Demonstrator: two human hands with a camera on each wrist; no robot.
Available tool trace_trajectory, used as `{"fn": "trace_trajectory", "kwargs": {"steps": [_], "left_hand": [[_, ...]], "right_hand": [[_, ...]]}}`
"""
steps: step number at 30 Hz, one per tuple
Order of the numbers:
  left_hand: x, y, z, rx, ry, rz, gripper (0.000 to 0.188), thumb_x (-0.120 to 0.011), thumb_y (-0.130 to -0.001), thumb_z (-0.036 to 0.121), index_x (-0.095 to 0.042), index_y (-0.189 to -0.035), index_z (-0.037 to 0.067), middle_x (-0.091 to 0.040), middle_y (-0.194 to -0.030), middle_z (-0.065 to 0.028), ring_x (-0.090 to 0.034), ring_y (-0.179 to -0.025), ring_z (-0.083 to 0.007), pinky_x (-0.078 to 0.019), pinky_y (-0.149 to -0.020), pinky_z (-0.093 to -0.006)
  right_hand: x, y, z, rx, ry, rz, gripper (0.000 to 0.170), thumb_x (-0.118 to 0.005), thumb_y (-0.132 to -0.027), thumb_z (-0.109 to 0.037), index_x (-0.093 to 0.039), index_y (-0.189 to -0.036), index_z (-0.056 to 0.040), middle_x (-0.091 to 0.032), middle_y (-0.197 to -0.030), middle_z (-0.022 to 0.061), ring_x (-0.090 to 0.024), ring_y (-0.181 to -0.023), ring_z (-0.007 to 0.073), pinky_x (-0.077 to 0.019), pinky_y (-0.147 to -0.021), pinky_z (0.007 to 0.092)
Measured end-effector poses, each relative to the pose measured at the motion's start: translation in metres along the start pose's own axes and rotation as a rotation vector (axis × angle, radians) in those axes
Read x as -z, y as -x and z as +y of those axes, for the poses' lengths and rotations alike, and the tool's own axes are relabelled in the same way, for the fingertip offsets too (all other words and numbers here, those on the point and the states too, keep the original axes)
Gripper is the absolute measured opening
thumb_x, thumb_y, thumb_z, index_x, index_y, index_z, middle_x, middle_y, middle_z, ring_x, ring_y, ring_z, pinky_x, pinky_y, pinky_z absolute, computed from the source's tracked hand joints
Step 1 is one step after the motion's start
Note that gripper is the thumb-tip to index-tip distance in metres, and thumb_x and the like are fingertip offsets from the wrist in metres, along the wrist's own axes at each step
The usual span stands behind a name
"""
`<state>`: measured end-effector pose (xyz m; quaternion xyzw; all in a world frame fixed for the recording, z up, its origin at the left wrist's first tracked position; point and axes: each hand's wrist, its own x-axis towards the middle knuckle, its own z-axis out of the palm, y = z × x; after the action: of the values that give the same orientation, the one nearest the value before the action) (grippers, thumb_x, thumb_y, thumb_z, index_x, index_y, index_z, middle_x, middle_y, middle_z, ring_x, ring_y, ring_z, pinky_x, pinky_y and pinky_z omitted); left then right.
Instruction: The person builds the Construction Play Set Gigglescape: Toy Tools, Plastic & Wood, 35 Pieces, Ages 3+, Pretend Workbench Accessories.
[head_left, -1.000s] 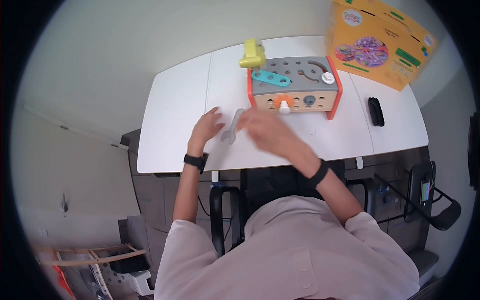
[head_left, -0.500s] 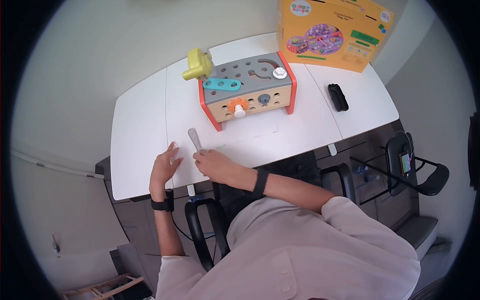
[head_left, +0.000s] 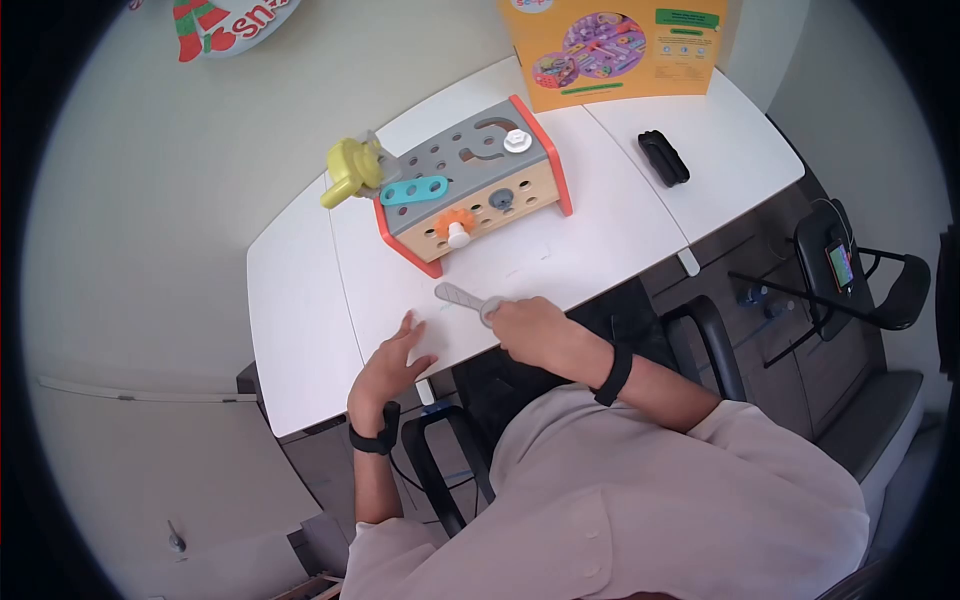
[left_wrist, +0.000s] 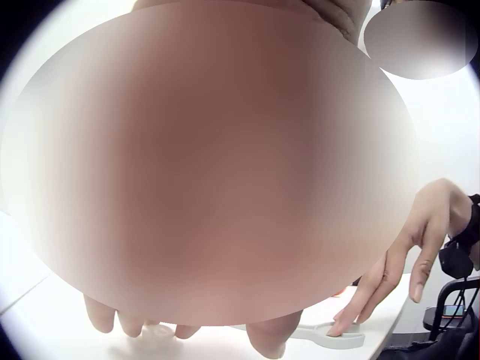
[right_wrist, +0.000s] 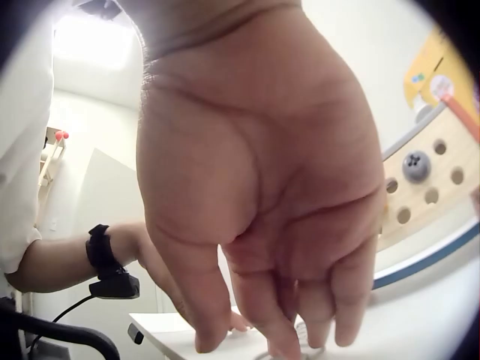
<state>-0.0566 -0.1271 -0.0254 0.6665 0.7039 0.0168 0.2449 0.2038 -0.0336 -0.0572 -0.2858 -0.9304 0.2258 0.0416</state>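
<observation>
My right hand [head_left: 540, 335] reaches down to a grey toy wrench [head_left: 460, 295] lying near the table's front edge. In the left wrist view its fingertips rest on the wrench [left_wrist: 345, 341], with the thumb apart. My left hand [head_left: 385, 373] is just left of the wrench, fingers spread and bent down to the table. A small pale ring-like piece [left_wrist: 157, 337] is below its fingertips in the left wrist view; whether they touch it I cannot tell. Behind is a toy workbench [head_left: 480, 200] with a teal strip [head_left: 415, 190], an orange gear [head_left: 452, 222] and a white bolt [head_left: 517, 141].
A yellow-green toy tool [head_left: 352, 172] stands at the workbench's left end. At the back is an orange box [head_left: 640, 60]. A black case [head_left: 663, 158] lies on the white table [head_left: 620, 220] to the right. A black chair [head_left: 715, 340] is by the front edge.
The head view has turned. My right hand came down onto the wrench, which has turned and shifted right along the front of the workbench. The left hand stays near the table.
</observation>
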Motion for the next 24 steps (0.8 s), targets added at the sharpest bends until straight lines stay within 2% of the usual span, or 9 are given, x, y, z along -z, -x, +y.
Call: {"fn": "trace_trajectory", "kwargs": {"steps": [3,7,10,12,13,16,18,21,24], "left_hand": [[0.004,-0.014,0.022,-0.264,0.083,-0.094,0.058,-0.071,-0.094,0.023,-0.051,-0.143,0.0,-0.038,-0.158,-0.0201,-0.05,-0.136,-0.0385,-0.0404,-0.114,-0.0387],[0.002,-0.032,0.055,-0.21,0.132,-0.197,0.063,-0.072,-0.093,0.023,-0.047,-0.147,0.0,-0.032,-0.162,-0.0174,-0.051,-0.135,-0.0384,-0.0404,-0.114,-0.0394],[-0.003,-0.046,0.06,-0.295,0.042,-0.166,0.071,-0.068,-0.095,0.03,-0.038,-0.152,0.002,-0.024,-0.166,-0.0169,-0.051,-0.132,-0.0419,-0.042,-0.112,-0.0416],[-0.003,-0.058,0.063,-0.332,0.071,-0.17,0.077,-0.068,-0.095,0.031,-0.032,-0.155,0.001,-0.021,-0.166,-0.0179,-0.051,-0.133,-0.0409,-0.0418,-0.113,-0.0415],[-0.006,-0.065,0.06,-0.326,0.076,-0.164,0.077,-0.068,-0.095,0.031,-0.032,-0.155,0.001,-0.021,-0.166,-0.0179,-0.051,-0.133,-0.0409,-0.0418,-0.113,-0.0415],[-0.009,-0.087,0.056,-0.389,0.022,-0.09,0.082,-0.07,-0.095,0.028,-0.025,-0.156,-0.002,-0.018,-0.167,-0.0202,-0.05,-0.136,-0.0377,-0.0402,-0.115,-0.0403],[0.0,-0.094,0.064,-0.274,0.007,-0.184,0.086,-0.067,-0.095,0.036,-0.022,-0.156,-0.006,-0.018,-0.165,-0.0259,-0.044,-0.141,-0.0381,-0.037,-0.117,-0.0416],[-0.005,-0.106,0.062,-0.246,-0.08,-0.121,0.089,-0.067,-0.095,0.036,-0.019,-0.156,-0.008,-0.021,-0.163,-0.0282,-0.033,-0.148,-0.0385,-0.0299,-0.122,-0.0423],[-0.009,-0.115,0.057,-0.228,-0.116,-0.085,0.089,-0.067,-0.096,0.037,-0.02,-0.156,-0.007,-0.023,-0.162,-0.0293,-0.03,-0.15,-0.0373,-0.0302,-0.122,-0.0397]], "right_hand": [[0.013,0.007,0.015,-0.061,-0.003,-0.002,0.032,-0.074,-0.082,-0.008,-0.064,-0.111,0.0008,-0.071,-0.101,0.0178,-0.072,-0.09,0.0328,-0.0587,-0.073,0.0433],[0.021,0.02,0.029,-0.075,-0.034,0.213,0.016,-0.063,-0.084,-0.002,-0.07,-0.098,0.0016,-0.07,-0.087,0.0163,-0.074,-0.08,0.033,-0.0597,-0.067,0.0399],[0.011,0.018,0.048,-0.151,0.04,0.156,0.019,-0.06,-0.087,-0.005,-0.071,-0.102,0.0007,-0.072,-0.102,0.0165,-0.073,-0.095,0.0311,-0.0599,-0.076,0.0384],[-0.004,0.015,0.063,-0.086,0.315,0.396,0.025,-0.057,-0.09,-0.009,-0.071,-0.109,-0.0007,-0.068,-0.123,0.0155,-0.067,-0.115,0.0279,-0.0567,-0.09,0.0388],[-0.002,0.01,0.063,-0.199,0.328,0.275,0.031,-0.056,-0.092,-0.012,-0.07,-0.117,-0.0021,-0.059,-0.141,0.0139,-0.057,-0.13,0.0253,-0.0508,-0.101,0.0403],[0.012,-0.007,0.065,-0.319,0.176,0.109,0.034,-0.056,-0.092,-0.013,-0.069,-0.122,-0.0023,-0.057,-0.143,0.0133,-0.055,-0.133,0.0255,-0.0503,-0.1,0.0406],[0.013,-0.019,0.063,-0.344,0.243,0.127,0.035,-0.055,-0.093,-0.013,-0.068,-0.124,-0.0027,-0.056,-0.145,0.013,-0.052,-0.135,0.0252,-0.0498,-0.098,0.0391],[0.002,-0.04,0.065,-0.402,0.354,0.188,0.038,-0.053,-0.095,-0.014,-0.065,-0.13,-0.0035,-0.053,-0.149,0.0125,-0.046,-0.141,0.025,-0.0482,-0.096,0.0369],[0.002,-0.055,0.067,-0.448,0.401,0.197,0.043,-0.052,-0.096,-0.015,-0.06,-0.137,-0.004,-0.048,-0.153,0.0125,-0.041,-0.145,0.0248,-0.048,-0.097,0.037]]}}
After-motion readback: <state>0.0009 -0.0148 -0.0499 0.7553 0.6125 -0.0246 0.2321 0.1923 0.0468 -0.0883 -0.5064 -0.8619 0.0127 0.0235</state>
